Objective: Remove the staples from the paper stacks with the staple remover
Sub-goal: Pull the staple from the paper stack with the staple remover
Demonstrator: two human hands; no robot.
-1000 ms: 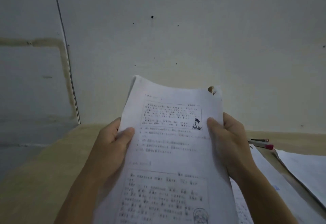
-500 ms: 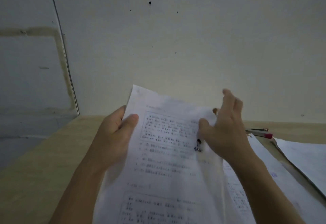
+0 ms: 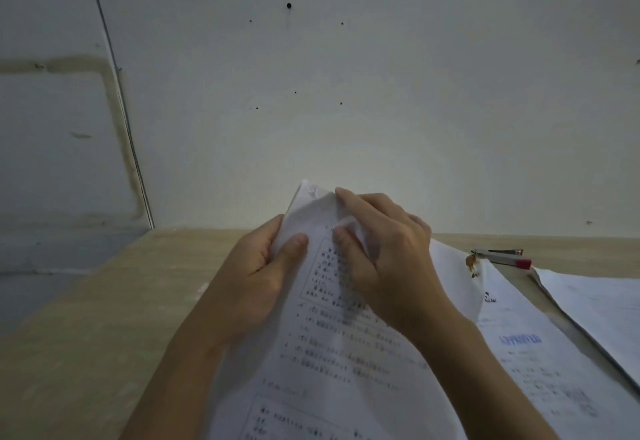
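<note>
1. My left hand point(image 3: 258, 277) grips the left edge of the white printed paper stack point(image 3: 332, 370), thumb on top, stack held up off the light wooden desk point(image 3: 86, 335).
2. My right hand point(image 3: 384, 259) pinches the stack's top-left corner, forefinger near the edge, thumb below.
3. Print on top sheet too small/blurred to read.
4. Sheet underneath at right point(image 3: 540, 363): blue stamp reads "APPROVED".
5. Metal staple remover w/ red tip point(image 3: 502, 257) lies on desk, far right, apart from both hands.

Light: dim, flat, greenish-grey cast | Shadows: soft, barely marked | Glare: none seen | Blur: print on paper stack point(image 3: 332, 353) smeared | Edges: wide-angle bending noted at frame left
</note>
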